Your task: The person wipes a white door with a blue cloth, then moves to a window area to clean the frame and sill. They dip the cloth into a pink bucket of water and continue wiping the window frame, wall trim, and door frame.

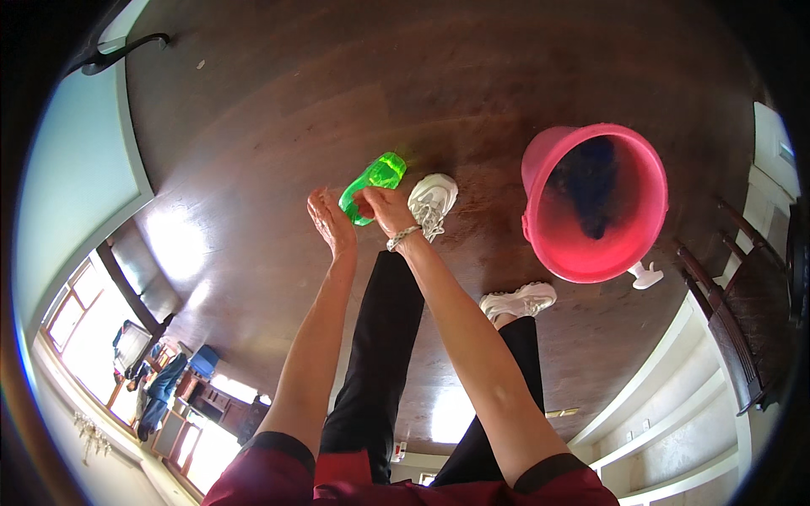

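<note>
Both my hands are held out over a dark brown floor, close together. My left hand [330, 221] has its palm turned inward and its fingers raised, with nothing seen in it. My right hand [385, 207], with a light braided band at the wrist, is bent toward the left one; its fingertips overlap a clear green plastic bottle [387, 169] in the picture. Whether they touch the bottle cannot be told. To the right stands a pink plastic bucket [598, 269] with a dark blue cloth-like thing [592, 183] inside.
My white sneakers [433, 193] are on the floor [285, 126] beside the bottle and near the bucket. A white spray-bottle head [646, 276] shows behind the bucket. Dark wooden chair parts [734, 316] and white shelves [671, 417] are at right; a pale panel [82, 145] rises at left.
</note>
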`<state>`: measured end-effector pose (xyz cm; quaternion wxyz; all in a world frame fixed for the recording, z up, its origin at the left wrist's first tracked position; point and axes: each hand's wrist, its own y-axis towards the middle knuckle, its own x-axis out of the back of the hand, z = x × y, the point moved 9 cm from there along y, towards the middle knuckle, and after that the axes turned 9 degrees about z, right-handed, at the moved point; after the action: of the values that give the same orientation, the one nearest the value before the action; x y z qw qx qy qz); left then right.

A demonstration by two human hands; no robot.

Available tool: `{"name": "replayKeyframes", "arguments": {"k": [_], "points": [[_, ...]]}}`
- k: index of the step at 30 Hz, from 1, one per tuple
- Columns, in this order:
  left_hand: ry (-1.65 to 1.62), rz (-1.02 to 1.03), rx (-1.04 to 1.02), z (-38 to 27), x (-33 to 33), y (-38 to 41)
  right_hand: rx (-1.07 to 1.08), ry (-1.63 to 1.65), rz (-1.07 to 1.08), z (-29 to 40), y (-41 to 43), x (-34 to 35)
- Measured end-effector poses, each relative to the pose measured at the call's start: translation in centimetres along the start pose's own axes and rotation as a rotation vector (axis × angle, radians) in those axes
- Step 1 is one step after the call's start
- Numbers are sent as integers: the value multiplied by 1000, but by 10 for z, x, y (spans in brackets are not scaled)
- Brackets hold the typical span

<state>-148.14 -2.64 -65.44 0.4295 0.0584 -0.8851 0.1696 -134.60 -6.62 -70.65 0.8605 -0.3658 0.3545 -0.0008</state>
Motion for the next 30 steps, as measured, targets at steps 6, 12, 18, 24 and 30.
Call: {"name": "replayKeyframes", "arguments": {"k": [6, 12, 18, 24, 30], "points": [[-84, -81, -33, 5, -5, 0, -89, -60, 84, -6, 26, -12], [-44, -49, -40, -2, -13, 2, -142, -78, 101, -4, 33, -3], [-199, 20, 126, 11, -24, 1, -86, 323, 173, 27, -21, 31], [121, 60, -66, 29, -1, 14, 515, 251, -30, 155, -172, 145], [106, 119, -253, -49, 9, -6, -122, -1482, -806, 149, -213, 312]]}}
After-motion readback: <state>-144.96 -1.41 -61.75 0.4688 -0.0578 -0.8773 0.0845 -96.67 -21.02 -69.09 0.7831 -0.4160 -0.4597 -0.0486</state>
